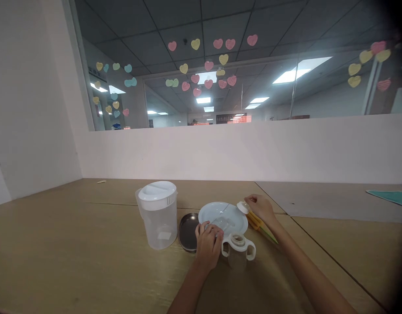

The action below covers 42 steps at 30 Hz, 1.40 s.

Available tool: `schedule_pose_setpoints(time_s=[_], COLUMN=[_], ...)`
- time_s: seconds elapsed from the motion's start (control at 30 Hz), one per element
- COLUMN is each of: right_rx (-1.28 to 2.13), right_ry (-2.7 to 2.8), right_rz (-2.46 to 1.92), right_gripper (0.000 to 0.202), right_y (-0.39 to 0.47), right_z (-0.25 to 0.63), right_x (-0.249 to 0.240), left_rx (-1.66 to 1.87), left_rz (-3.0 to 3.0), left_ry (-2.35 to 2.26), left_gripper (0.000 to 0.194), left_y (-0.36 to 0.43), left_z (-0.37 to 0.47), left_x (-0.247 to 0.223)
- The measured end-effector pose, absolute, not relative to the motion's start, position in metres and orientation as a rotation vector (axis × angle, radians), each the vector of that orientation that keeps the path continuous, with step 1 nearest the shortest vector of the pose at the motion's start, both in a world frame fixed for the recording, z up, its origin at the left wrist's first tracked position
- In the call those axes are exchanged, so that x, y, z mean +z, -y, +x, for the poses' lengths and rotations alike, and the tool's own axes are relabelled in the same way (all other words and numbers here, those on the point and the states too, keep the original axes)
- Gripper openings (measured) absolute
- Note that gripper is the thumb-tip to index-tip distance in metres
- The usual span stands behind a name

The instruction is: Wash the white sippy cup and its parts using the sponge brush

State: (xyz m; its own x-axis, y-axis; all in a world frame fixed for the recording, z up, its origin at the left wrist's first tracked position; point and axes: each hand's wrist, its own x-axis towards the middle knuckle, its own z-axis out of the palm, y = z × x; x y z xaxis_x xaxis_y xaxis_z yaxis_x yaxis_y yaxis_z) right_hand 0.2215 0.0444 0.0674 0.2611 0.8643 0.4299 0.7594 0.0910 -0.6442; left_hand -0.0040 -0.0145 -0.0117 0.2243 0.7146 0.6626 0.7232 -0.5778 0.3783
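My right hand pinches a small white bottle cap, lifted at the right rim of a pale blue-white plate. Over the plate's front edge, my left hand has its fingers curled, and what they grip is hidden. A clear object, too faint to name, lies in the plate by those fingers. Close to the right of my left hand stands a clear baby bottle with two white handles and an uncapped neck. Beneath my right hand lies an orange thing with a green end, partly covered.
A translucent lidded pitcher stands to the left. Between it and my left hand is a dark metal dish. A teal sheet lies far right on the wooden table. A white wall bounds the back.
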Motion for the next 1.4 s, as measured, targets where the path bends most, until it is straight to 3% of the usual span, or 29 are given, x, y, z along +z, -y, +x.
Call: schedule_pose_setpoints(time_s=[0.17, 0.4, 0.67, 0.83, 1.1, 1.4], right_rx=[0.21, 0.124, -0.083, -0.102, -0.077, 0.385], right_ry=[1.587, 1.949, 2.263, 2.236, 2.397, 2.394], right_rz=[-1.425, -1.145, -1.175, -1.195, -1.094, -0.968], right_gripper=[0.024, 0.015, 0.012, 0.03, 0.031, 0.033], right_y=[-0.022, 0.038, 0.052, 0.047, 0.051, 0.073], right_z=[0.197, 0.132, 0.109, 0.11, 0.111, 0.127], right_x=[0.093, 0.116, 0.102, 0.098, 0.1, 0.129], left_rx=[-1.458, -1.719, -2.059, -2.053, -1.986, -1.987], left_rz=[-2.279, -2.165, -2.092, -2.075, -2.009, -1.936], left_ry=[1.322, 1.21, 1.269, 1.218, 1.048, 0.847], left_gripper=[0.028, 0.066, 0.047, 0.045, 0.036, 0.043], left_y=[0.017, 0.02, 0.018, 0.021, 0.022, 0.026], left_z=[-0.003, 0.003, -0.003, -0.004, -0.003, -0.002], left_x=[-0.004, -0.009, -0.006, -0.002, -0.006, -0.005])
